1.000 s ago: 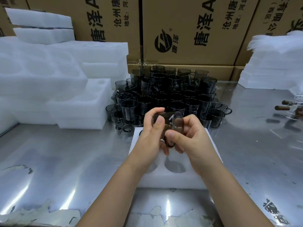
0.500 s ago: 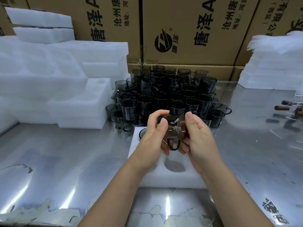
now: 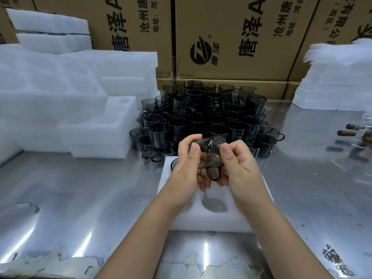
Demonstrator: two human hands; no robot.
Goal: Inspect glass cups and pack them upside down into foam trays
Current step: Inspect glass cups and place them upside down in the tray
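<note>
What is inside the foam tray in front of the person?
The foam tray shows an empty round pocket and part of a cup at its far left corner. The left hand and right hand, holding a second cup, cover the rest.

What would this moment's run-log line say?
phase: inspect | left hand: grips glass cup | right hand: grips it too | cup tilted above foam tray, not yet packed

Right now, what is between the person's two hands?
A smoky grey glass cup with a handle, gripped by the left hand and right hand, in the head view.
</note>
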